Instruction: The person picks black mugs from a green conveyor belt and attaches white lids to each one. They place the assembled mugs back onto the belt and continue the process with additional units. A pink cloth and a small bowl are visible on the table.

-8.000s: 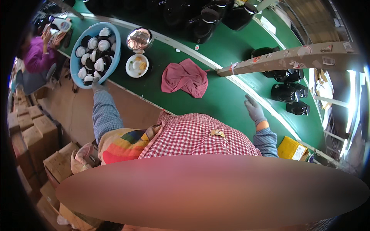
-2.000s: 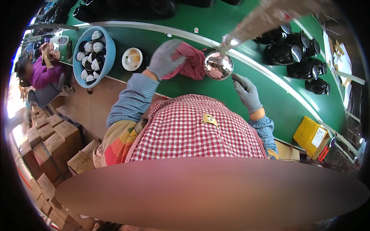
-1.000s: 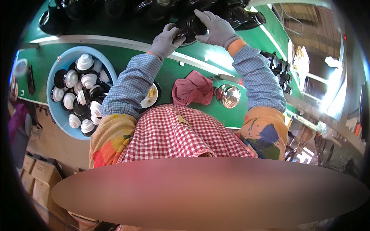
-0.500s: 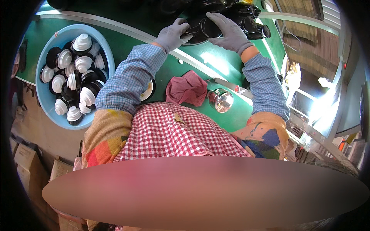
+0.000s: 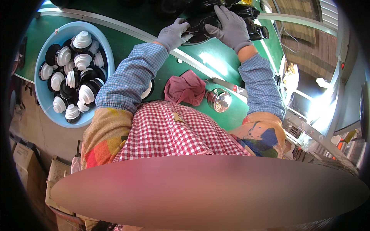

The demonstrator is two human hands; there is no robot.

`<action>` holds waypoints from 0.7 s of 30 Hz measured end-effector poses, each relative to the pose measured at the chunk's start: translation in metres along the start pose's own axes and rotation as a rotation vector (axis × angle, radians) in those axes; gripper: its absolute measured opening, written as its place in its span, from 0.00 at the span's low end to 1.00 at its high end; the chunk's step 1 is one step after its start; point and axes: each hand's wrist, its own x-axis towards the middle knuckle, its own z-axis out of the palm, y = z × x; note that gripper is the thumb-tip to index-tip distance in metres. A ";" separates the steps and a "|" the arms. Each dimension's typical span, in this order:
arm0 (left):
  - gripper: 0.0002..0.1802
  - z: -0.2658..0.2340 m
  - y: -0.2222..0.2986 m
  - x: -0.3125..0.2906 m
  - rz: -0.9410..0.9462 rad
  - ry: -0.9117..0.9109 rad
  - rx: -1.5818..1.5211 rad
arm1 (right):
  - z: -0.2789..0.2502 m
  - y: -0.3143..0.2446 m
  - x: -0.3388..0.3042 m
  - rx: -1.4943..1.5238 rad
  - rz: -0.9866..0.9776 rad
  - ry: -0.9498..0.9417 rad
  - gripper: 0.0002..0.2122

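Observation:
Both my hands wear grey gloves and reach to the far side of the green bench. My left hand [image 5: 172, 35] is closed at the near left side of a glossy black vessel [image 5: 197, 29], its fingers partly hidden. My right hand [image 5: 230, 29] grips the round right end of the same vessel, thumb in front and fingers over the far side. More glossy black vessels [image 5: 256, 30] lie crowded behind and to the right; dark shadow blurs their outlines.
A light-blue basin [image 5: 109, 57] at left holds several black parts with white stepped tops [image 5: 85, 93]. Near me on the green bench [image 5: 235, 115] lie a crumpled pink cloth [image 5: 185, 87] and a shiny silver round piece [image 5: 219, 100]. A metal rail [image 5: 135, 34] crosses the bench.
My right hand has shifted slightly, its fingers higher and its thumb farther left over the vessel's round end. My left hand stays almost in place. The whole view has moved a little.

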 end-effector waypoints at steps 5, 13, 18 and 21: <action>0.22 0.002 -0.002 -0.002 -0.021 0.010 0.023 | -0.027 -0.008 0.004 0.397 0.415 -0.472 0.37; 0.22 0.002 -0.002 0.000 -0.024 0.001 0.038 | -0.010 0.002 -0.014 0.365 0.090 -0.272 0.35; 0.22 0.003 0.000 -0.006 0.008 0.008 0.038 | -0.004 -0.026 -0.009 0.276 0.145 -0.426 0.41; 0.21 0.007 0.010 -0.009 -0.020 0.062 0.078 | -0.012 -0.041 0.005 0.290 0.522 -0.597 0.39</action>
